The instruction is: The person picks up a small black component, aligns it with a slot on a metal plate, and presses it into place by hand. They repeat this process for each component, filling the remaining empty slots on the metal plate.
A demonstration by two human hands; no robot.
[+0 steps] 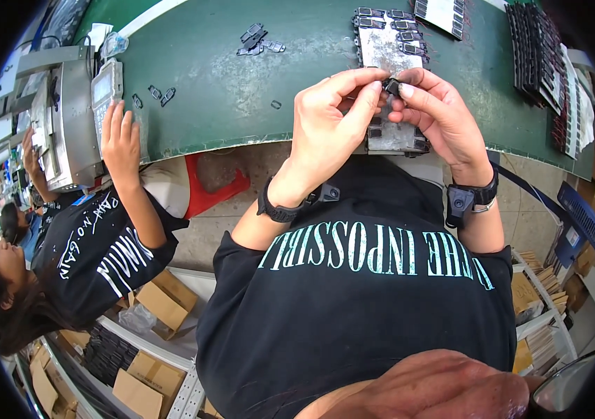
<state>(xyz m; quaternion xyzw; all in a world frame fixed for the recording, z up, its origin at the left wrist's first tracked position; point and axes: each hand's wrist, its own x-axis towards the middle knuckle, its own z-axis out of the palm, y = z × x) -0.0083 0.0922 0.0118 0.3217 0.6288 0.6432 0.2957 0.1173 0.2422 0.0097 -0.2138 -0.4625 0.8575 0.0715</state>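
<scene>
A small black rectangular part (pixel 391 87) is pinched between the fingertips of both my hands. My left hand (pixel 332 122) is closed on it with thumb and forefinger from the left, and my right hand (pixel 445 115) grips it from the right. Fingers cover much of the part. Beneath my hands lies a long, light grey tray (pixel 384 49). Similar black parts (pixel 409 36) with thin wires sit along its edges, and my hands hide its middle.
Loose black parts (pixel 259 42) lie on the green table (pixel 213 84), with a tiny frame (pixel 276 105) nearer. Stacked black trays (pixel 534 56) stand right; a second tray (pixel 444 14) is farther back. At left, a co-worker's hand (pixel 121 136) is beside a machine (pixel 77 119).
</scene>
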